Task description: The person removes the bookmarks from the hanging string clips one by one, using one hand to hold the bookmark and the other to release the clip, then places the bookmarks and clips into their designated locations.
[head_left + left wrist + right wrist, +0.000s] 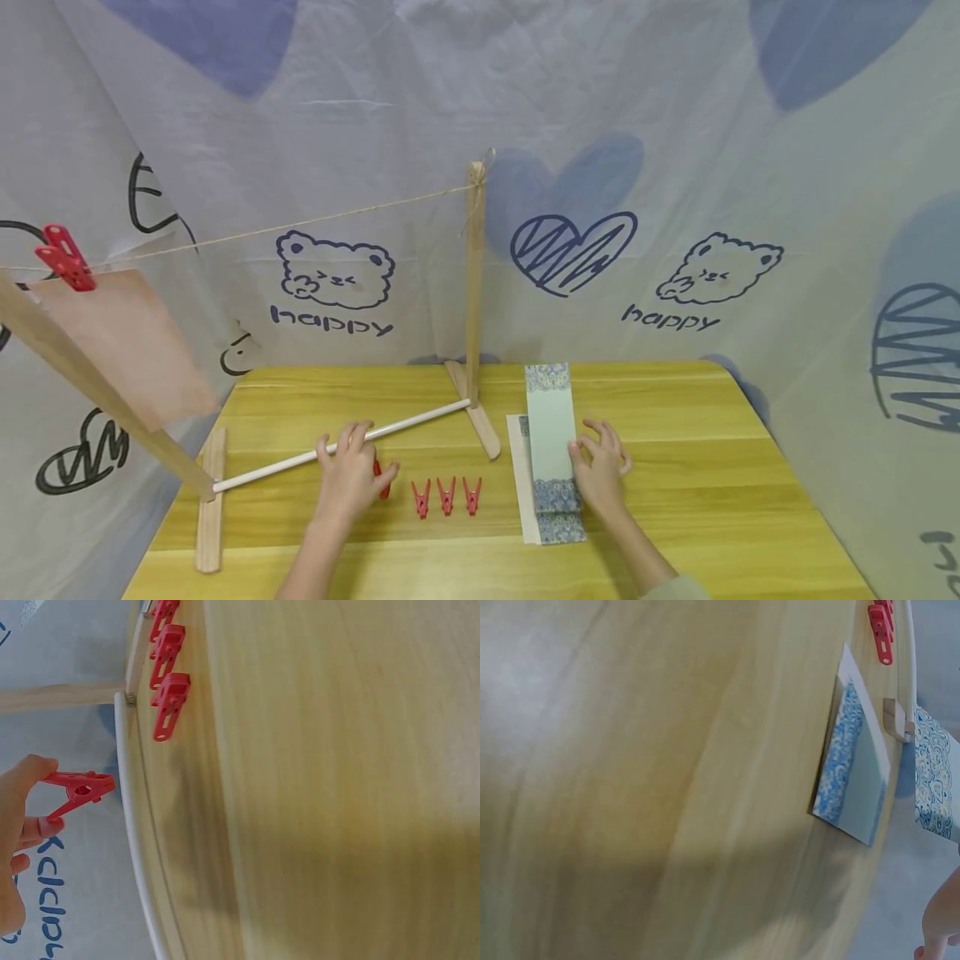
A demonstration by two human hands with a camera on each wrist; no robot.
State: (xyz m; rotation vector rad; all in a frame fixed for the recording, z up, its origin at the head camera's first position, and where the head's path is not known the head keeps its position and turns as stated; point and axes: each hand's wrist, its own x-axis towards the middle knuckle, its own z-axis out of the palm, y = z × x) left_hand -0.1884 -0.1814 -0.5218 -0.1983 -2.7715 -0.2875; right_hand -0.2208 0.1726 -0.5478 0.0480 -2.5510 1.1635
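Above the table (712, 508), the left hand (347, 473) pinches a red clothespin (96, 781), the right hand (602, 473) a patterned card (551, 433).

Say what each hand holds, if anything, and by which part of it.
The left hand holds a red clip by its two handle ends. The right hand pinches a patterned card by its long right edge, seen in the head view.

The clothespins (172, 690) are smooth plastic, the strip (551, 433) matt paper, the tabletop (675, 467) perhaps glossy wood.
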